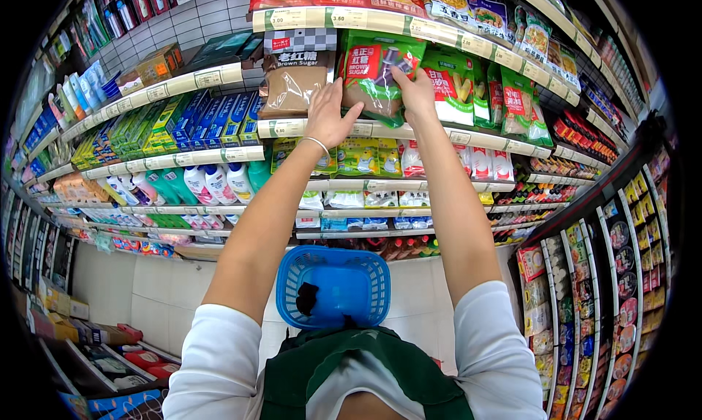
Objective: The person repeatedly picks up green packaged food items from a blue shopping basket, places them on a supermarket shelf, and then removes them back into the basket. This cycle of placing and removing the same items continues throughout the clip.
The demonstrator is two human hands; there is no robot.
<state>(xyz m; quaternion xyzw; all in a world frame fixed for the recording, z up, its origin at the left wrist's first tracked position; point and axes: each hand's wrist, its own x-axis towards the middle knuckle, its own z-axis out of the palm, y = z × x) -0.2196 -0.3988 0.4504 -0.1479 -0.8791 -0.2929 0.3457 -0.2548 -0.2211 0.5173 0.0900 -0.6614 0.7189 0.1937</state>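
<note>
My right hand [415,94] grips the right side of a green and red bag of brown sugar [375,94], with the thumb and a finger on its front. The bag stands at the front of a shelf and tilts slightly. My left hand [330,115] lies against the right edge of a larger clear-fronted bag of brown sugar [294,85]. Its thumb reaches towards the lower left corner of the green bag; whether it touches is hard to tell. A thin bracelet [317,142] circles my left wrist. Further green sugar bags [447,85] stand to the right.
A blue plastic basket [334,249] stands on the tiled floor [159,288] before me, with a small dark object inside. Price-tagged shelf edges [493,137] run across. Toothpaste boxes [200,121] and bottles [219,184] fill the left shelves. Another packed shelf unit [576,288] stands at right.
</note>
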